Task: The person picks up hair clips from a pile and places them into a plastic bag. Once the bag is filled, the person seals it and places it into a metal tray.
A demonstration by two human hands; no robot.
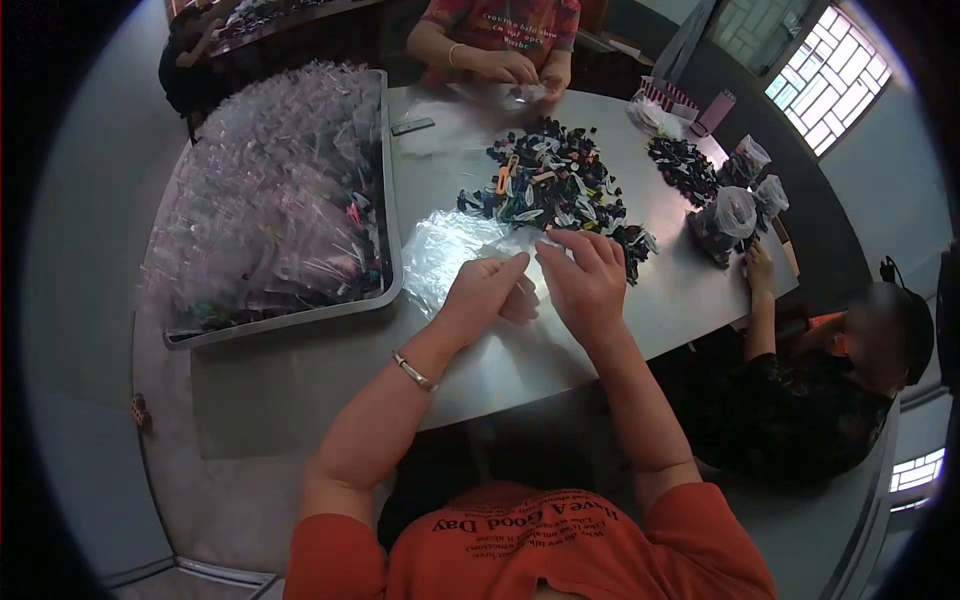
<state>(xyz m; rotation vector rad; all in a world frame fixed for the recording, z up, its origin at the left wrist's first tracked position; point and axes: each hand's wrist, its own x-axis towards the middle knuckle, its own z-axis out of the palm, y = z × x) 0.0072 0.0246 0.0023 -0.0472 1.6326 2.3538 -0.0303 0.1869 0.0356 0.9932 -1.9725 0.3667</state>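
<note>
Over the pale table, inside its near edge, pinching a clear bag at the fingertips of left hand and right hand (beside loose clear bags), just short of the small mixed pieces.

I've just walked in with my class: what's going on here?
The left hand and right hand handle thin clear plastic, though their exact grip is hard to see. Beyond lies a pile of small dark and coloured pieces. A tray heaped with clear packets stands left. Opposite, another person's hands handle more plastic.
</note>
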